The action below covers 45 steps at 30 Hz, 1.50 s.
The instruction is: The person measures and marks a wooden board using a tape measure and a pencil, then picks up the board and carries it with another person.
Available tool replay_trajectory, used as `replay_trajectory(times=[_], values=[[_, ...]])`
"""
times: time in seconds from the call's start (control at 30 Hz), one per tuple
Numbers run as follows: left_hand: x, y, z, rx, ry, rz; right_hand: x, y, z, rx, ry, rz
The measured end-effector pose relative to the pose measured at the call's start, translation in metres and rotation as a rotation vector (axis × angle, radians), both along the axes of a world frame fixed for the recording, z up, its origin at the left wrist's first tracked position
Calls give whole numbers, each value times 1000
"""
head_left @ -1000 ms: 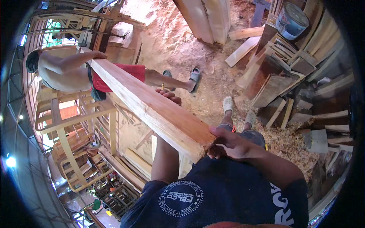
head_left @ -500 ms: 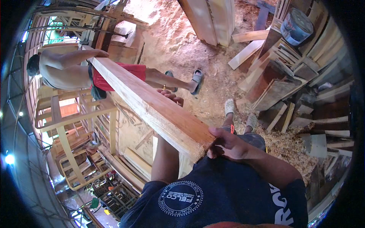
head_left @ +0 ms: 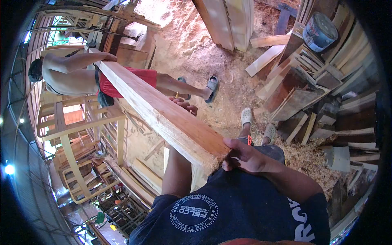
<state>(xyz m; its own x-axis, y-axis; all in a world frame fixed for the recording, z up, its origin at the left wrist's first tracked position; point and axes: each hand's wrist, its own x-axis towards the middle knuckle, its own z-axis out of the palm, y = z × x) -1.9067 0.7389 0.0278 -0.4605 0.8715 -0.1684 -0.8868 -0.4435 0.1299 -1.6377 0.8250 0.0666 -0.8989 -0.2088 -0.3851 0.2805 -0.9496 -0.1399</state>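
A long squared wooden beam (head_left: 163,112) runs from the upper left down to my body, its rough near end in front of my dark shirt. My right hand (head_left: 249,157) grips that end, thumb on the top face and fingers curled at the end. My left arm passes beneath the beam, and the fingers of my left hand (head_left: 185,105) curl up against its far side. A small yellowish thin object (head_left: 177,94) sticks up between those fingers. Another person (head_left: 69,75) in red shorts has a hand (head_left: 107,56) on the far end.
Wooden frames (head_left: 67,132) stand at the left. Thick boards (head_left: 228,24) lean at the top. A bucket (head_left: 320,32) sits on stacked offcuts (head_left: 296,94) at the right. Sawdust covers the ground (head_left: 183,49), with shavings (head_left: 308,163) near my feet (head_left: 246,116).
The view has shifted slightly, so the ground and offcuts appear a little further right and down. Both hands keep their hold, and the beam stays almost in place.
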Motion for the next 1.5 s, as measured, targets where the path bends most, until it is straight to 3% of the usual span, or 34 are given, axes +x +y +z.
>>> replay_trajectory(times=[0.27,0.37,0.6,1.5], values=[[-1,4,3,-79,-34,53,-4,-1,-6,-17,85,-8],[-9,1,-5,67,24,-45,-7,-1,-4,-34,92,-15],[-10,1,-7,56,40,-17,-8,1,-5,-12,116,-10],[-16,3,-11,18,-29,-2,-6,3,1,48,30,34]])
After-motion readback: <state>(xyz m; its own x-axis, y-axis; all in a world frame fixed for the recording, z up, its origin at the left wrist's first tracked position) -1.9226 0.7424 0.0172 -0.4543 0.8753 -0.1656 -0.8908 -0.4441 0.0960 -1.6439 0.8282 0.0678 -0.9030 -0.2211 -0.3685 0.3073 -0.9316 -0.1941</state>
